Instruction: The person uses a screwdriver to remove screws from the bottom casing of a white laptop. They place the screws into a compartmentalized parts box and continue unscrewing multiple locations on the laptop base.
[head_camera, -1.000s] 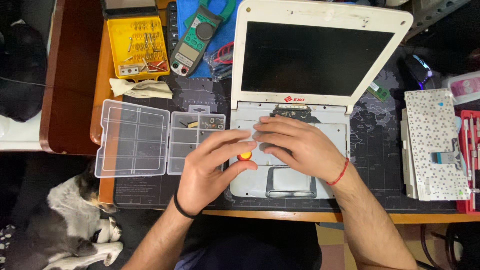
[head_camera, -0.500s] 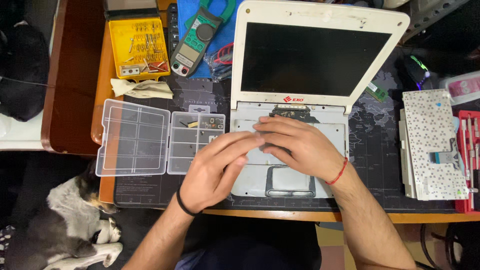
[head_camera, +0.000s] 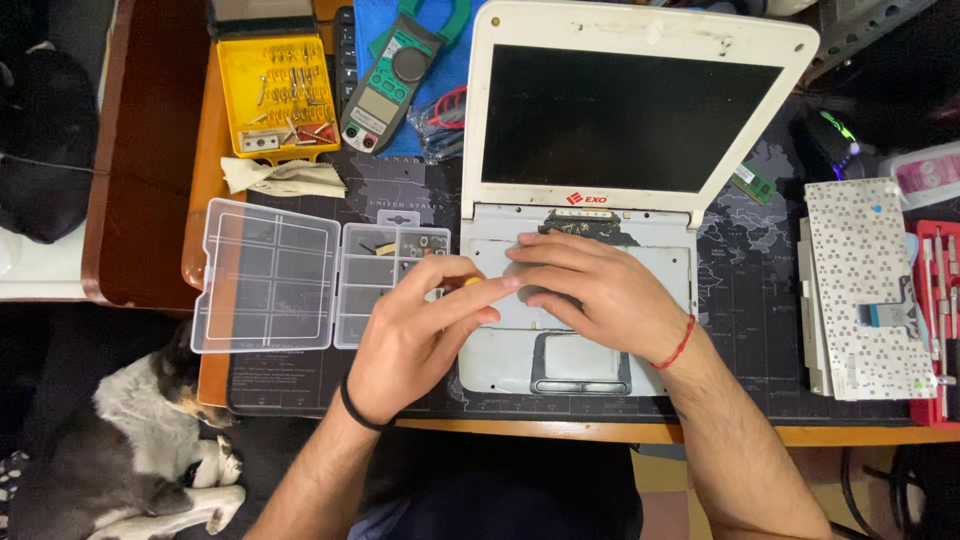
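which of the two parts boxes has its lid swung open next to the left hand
The clear box, just left of the left hand, with its lid flat beside it. The yellow box lies farther up, beside the meter.

A dark blank laptop screen (head_camera: 628, 118) in a white frame stands open, a small grey meter display (head_camera: 371, 103) left of it.

Bare forearms; black band (head_camera: 352, 405) on left wrist, red cord (head_camera: 679, 345) on right.

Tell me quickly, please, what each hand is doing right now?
Left hand: closed on a small orange-tipped tool over the white laptop.
Right hand: open, fingers flat on the laptop base, holding nothing.
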